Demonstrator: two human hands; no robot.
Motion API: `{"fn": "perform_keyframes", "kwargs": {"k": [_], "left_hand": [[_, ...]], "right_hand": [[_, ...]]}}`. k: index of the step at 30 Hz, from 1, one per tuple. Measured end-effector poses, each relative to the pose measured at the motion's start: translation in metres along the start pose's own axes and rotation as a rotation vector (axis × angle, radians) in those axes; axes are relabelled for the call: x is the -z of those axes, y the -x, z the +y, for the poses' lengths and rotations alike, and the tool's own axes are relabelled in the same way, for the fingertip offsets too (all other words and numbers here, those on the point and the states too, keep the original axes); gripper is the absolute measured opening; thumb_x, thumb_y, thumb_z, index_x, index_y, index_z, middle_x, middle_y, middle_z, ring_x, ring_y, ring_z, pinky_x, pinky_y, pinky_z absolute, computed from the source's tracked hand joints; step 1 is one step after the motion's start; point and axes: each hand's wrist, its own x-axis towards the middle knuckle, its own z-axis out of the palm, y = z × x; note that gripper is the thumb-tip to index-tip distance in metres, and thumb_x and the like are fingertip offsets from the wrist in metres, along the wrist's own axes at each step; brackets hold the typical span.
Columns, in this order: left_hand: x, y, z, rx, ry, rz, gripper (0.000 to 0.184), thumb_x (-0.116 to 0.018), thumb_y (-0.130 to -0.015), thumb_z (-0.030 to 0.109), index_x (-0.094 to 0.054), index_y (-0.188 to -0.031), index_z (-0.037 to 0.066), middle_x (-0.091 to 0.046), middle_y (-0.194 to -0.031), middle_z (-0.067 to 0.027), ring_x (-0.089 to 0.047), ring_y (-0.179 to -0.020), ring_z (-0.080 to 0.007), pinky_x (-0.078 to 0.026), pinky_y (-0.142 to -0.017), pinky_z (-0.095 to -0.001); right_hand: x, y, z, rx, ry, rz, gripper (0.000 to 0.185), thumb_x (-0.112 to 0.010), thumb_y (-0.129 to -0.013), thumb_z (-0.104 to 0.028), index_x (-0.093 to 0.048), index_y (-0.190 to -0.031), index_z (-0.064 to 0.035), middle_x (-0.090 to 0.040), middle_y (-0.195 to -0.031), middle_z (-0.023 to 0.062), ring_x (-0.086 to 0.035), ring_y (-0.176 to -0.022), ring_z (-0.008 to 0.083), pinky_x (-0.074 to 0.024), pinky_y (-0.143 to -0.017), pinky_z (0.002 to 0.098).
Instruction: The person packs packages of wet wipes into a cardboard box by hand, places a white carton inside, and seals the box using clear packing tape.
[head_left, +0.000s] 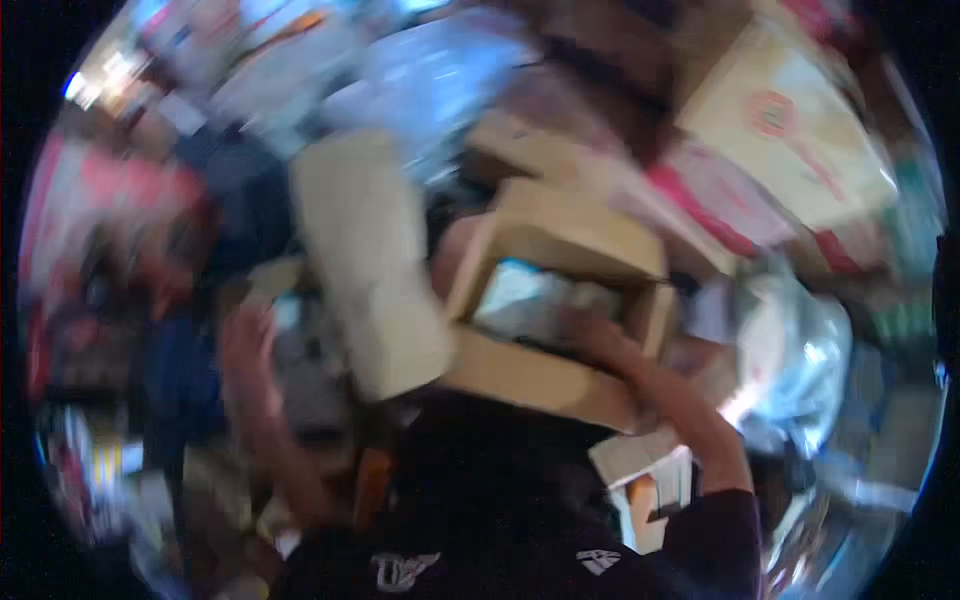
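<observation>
The whole view is smeared by motion. In front of my chest is an open cardboard box (545,375) with its flaps up, tilted in the view. My right hand (595,335) reaches inside it, against a pale, plastic-looking bundle (540,305) with a light blue patch. The fingers of that hand are blurred, so I cannot see whether they grip the bundle. To the left, my left hand (252,335) is raised apart from the box, its fingers too smeared to read. Between my left hand and the box stands a long tan cardboard piece (370,260), possibly a flap or another carton.
Clear plastic bags (430,80) lie beyond the box, and another shiny bag (795,350) is at the right. A pale carton with red print (790,125) sits at the upper right. Below my right forearm is a small white box (645,470).
</observation>
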Motion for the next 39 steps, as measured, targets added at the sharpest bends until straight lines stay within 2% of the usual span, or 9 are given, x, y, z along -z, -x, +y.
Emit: {"fn": "perform_keyframes", "kwargs": {"k": [5, 7, 11, 15, 18, 26, 30, 36, 39], "left_hand": [[0.082, -0.014, -0.144, 0.171, 0.618, -0.162, 0.034, -0.056, -0.093, 0.024, -0.059, -0.118, 0.0, -0.063, -0.112, -0.0129, -0.061, -0.1, -0.025, -0.048, -0.091, -0.0398], [0.032, 0.005, -0.102, 0.322, -0.223, 0.18, 0.049, -0.062, -0.089, 0.039, -0.06, -0.117, -0.001, -0.064, -0.113, -0.0151, -0.061, -0.104, -0.0258, -0.048, -0.089, -0.0386], [-0.002, 0.004, -0.231, 0.547, 0.146, -0.118, 0.052, -0.072, -0.083, 0.043, -0.068, -0.108, -0.002, -0.07, -0.092, -0.0094, -0.061, -0.074, -0.0141, -0.05, -0.073, -0.036], [-0.061, -0.001, -0.245, 0.429, -0.879, -0.083, 0.052, -0.072, -0.081, 0.047, -0.071, -0.102, -0.001, -0.071, -0.097, -0.0106, -0.065, -0.081, -0.0188, -0.052, -0.07, -0.0391], [-0.019, -0.008, -0.288, 0.425, -0.381, -0.229, 0.058, -0.07, -0.083, 0.045, -0.063, -0.117, -0.002, -0.069, -0.108, -0.0128, -0.066, -0.093, -0.0258, -0.052, -0.077, -0.041], [0.033, 0.032, -0.059, 0.173, -0.062, 0.049, 0.054, -0.068, -0.086, 0.034, -0.053, -0.125, 0.0, -0.065, -0.111, -0.0129, -0.064, -0.097, -0.0248, -0.052, -0.08, -0.0386], [-0.021, 0.06, 0.038, -0.083, 0.212, 0.055, 0.054, -0.068, -0.087, 0.029, -0.048, -0.128, 0.0, -0.063, -0.113, -0.0129, -0.063, -0.099, -0.0243, -0.052, -0.081, -0.0373], [-0.164, 0.091, 0.107, -0.101, 0.461, -0.344, 0.056, -0.067, -0.089, 0.021, -0.04, -0.134, 0.001, -0.06, -0.115, -0.013, -0.061, -0.102, -0.0235, -0.052, -0.083, -0.0355], [-0.209, 0.089, 0.089, -0.07, 0.208, -0.699, 0.059, -0.068, -0.09, 0.021, -0.037, -0.136, 0.001, -0.058, -0.119, -0.0147, -0.06, -0.104, -0.0241, -0.052, -0.083, -0.036]], "right_hand": [[0.016, -0.014, 0.007, -0.017, 0.282, 0.054, 0.037, -0.056, -0.087, -0.024, -0.061, -0.123, -0.0149, -0.054, -0.133, 0.0101, -0.048, -0.126, 0.0332, -0.0397, -0.097, 0.0615], [-0.007, -0.016, 0.033, -0.011, 0.246, 0.04, 0.045, -0.06, -0.084, -0.025, -0.056, -0.127, -0.0154, -0.052, -0.136, 0.0097, -0.046, -0.129, 0.0331, -0.0331, -0.102, 0.0647], [0.026, -0.013, 0.016, 0.005, 0.291, -0.133, 0.058, -0.067, -0.078, -0.029, -0.052, -0.131, -0.0132, -0.05, -0.139, 0.0104, -0.044, -0.133, 0.0293, -0.0227, -0.106, 0.0696], [0.066, -0.005, -0.01, -0.089, 0.089, -0.183, 0.057, -0.07, -0.077, -0.03, -0.055, -0.128, -0.0086, -0.057, -0.13, 0.0138, -0.05, -0.125, 0.0299, -0.0232, -0.107, 0.068], [0.087, 0.005, -0.025, -0.032, -0.05, -0.089, 0.049, -0.065, -0.082, -0.031, -0.057, -0.124, -0.0064, -0.063, -0.118, 0.0169, -0.057, -0.114, 0.0345, -0.0341, -0.103, 0.0589], [0.182, 0.01, -0.032, -0.093, -0.204, -0.307, 0.037, -0.058, -0.09, -0.033, -0.061, -0.119, -0.0098, -0.065, -0.105, 0.0189, -0.062, -0.097, 0.0408, -0.0487, -0.086, 0.05], [0.255, -0.008, -0.064, 0.039, -0.747, 0.114, 0.049, -0.06, -0.093, -0.043, -0.06, -0.123, -0.0043, -0.067, -0.101, 0.0156, -0.066, -0.093, 0.0243, -0.0524, -0.082, 0.0374], [0.308, -0.008, -0.146, 0.31, -1.45, 0.331, 0.067, -0.07, -0.084, -0.05, -0.057, -0.123, 0.0039, -0.067, -0.109, 0.0127, -0.063, -0.099, 0.0206, -0.0511, -0.09, 0.0357], [0.299, 0.007, -0.114, -0.175, -1.311, 0.329, 0.067, -0.079, -0.075, -0.039, -0.057, -0.123, 0.0026, -0.068, -0.107, 0.0136, -0.065, -0.098, 0.023, -0.0513, -0.089, 0.0358]]}}
